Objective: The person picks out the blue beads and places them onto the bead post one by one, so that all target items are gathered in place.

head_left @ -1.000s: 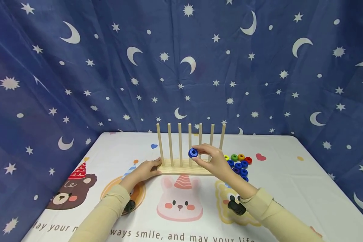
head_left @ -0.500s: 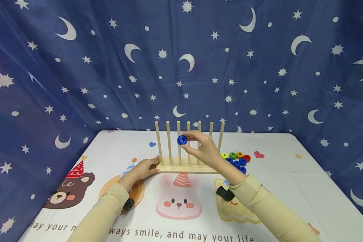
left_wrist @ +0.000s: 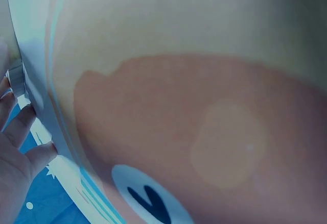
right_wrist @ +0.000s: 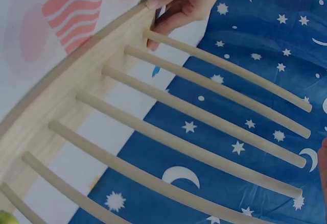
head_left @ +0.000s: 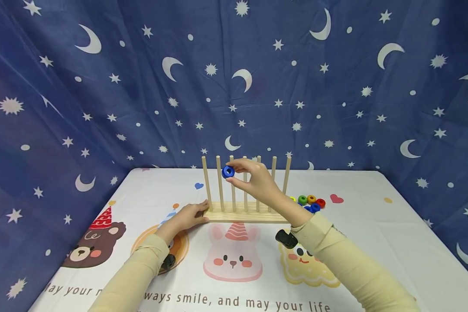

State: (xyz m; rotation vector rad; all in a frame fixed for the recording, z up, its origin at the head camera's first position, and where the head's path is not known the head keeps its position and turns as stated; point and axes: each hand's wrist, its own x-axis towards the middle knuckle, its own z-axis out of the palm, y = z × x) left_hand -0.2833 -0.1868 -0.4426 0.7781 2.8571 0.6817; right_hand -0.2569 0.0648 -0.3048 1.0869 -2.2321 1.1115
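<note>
My right hand point(head_left: 259, 182) pinches a blue ring bead point(head_left: 224, 174) between thumb and fingers, hole facing the head camera. It is held in front of the upper part of the pegs, near the second and third from the left, and no peg is seen passing through it. My left hand point(head_left: 189, 216) grips the left end of the wooden peg rack point(head_left: 238, 217). In the right wrist view, the left thumb and fingers point(right_wrist: 164, 26) lie on both sides of the base's end. Several bare upright pegs point(right_wrist: 219, 86) stand on that base. The left wrist view shows mostly printed cloth.
Right of the rack lie several loose beads, among them a green bead point(head_left: 302, 200), an orange bead point(head_left: 311, 199), a red bead point(head_left: 320, 203) and more blue ones, partly behind my right forearm. A white printed cloth point(head_left: 374, 242) covers the table. A blue curtain point(head_left: 234, 86) stands behind.
My right hand has moved left and up with the blue ring bead, from the middle pegs toward the second and third. The left hand has stayed at the rack's end.
</note>
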